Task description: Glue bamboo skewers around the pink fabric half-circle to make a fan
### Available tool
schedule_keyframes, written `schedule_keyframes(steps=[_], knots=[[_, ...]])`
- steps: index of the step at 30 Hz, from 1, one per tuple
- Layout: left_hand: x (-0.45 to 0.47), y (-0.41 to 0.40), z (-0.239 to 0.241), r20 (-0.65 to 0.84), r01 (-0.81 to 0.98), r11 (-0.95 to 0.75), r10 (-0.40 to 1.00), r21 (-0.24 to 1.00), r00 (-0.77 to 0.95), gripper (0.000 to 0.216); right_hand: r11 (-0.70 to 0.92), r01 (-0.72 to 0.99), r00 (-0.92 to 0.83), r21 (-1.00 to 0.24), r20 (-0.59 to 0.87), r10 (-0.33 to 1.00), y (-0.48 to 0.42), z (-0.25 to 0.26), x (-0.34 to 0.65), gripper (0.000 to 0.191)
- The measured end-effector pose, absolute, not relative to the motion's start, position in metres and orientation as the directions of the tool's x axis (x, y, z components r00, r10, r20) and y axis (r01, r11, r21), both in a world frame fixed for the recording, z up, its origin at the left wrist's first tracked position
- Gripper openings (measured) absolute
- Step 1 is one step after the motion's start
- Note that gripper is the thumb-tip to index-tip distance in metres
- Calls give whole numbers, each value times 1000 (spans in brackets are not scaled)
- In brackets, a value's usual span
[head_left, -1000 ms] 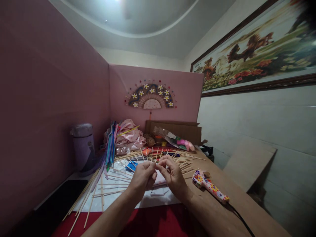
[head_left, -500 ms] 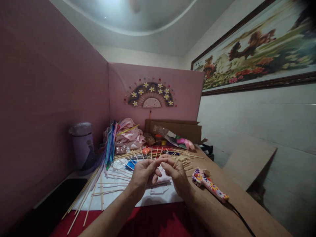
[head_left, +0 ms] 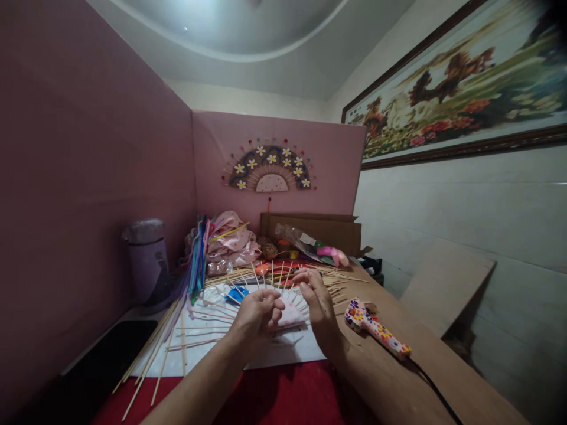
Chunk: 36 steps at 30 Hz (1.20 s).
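Observation:
Over the white sheet (head_left: 208,361), my left hand (head_left: 259,311) is closed, its fingers curled and the thumb pressed on them. Whatever is between those fingers, if anything, is too small to make out. My right hand (head_left: 319,307) is held apart from it, open, with its fingers stretched and slightly bent. Between and behind the hands lies a pale pink dotted piece (head_left: 291,314), partly hidden. Thin wooden sticks (head_left: 256,276) radiate outward around it like a fan.
A flower-patterned glue gun (head_left: 376,332) with a black cord lies to the right. Loose sticks (head_left: 146,363), pipe cleaners (head_left: 198,260) and pink cloth (head_left: 233,239) are at the left. A purple canister (head_left: 148,265) stands behind. A decorated fan (head_left: 271,165) hangs on the pink panel.
My hands were fingertip to fingertip and have moved apart. The right hand's fingers have opened, while the left has stayed closed and dropped slightly.

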<state>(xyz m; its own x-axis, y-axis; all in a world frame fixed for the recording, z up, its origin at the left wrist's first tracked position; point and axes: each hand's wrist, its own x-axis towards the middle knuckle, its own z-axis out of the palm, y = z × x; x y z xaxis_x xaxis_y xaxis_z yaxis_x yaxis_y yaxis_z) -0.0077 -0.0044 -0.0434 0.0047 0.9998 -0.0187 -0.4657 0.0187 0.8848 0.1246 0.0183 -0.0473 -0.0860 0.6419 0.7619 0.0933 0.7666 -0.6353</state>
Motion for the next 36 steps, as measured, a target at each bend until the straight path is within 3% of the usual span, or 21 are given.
schedule_keyframes(steps=[7, 10, 16, 28, 34, 36], knots=[[-10, -2, -47, -19, -376, 27, 1000, 926, 23, 42, 780, 135, -141, -610, 768, 625, 19, -52, 122, 28], [-9, 0, -49, -55, -387, 52, 998, 921, 4, 38, 794, 162, -173, -586, 776, 607, 19, -56, 122, 31], [-6, -4, -44, -84, -495, 79, 996, 866, 11, 10, 798, 193, -124, -571, 792, 597, 18, -54, 125, 32], [-18, 0, -33, -167, -719, 128, 986, 684, 17, 15, 842, 186, -53, -507, 850, 524, 22, -60, 128, 32], [-12, -4, -34, -154, -664, 156, 986, 731, 61, 34, 838, 201, -33, -508, 851, 524, 22, -61, 129, 32], [-10, -6, -34, -132, -643, 132, 990, 754, 48, 31, 837, 202, -25, -508, 852, 523, 22, -61, 130, 32]])
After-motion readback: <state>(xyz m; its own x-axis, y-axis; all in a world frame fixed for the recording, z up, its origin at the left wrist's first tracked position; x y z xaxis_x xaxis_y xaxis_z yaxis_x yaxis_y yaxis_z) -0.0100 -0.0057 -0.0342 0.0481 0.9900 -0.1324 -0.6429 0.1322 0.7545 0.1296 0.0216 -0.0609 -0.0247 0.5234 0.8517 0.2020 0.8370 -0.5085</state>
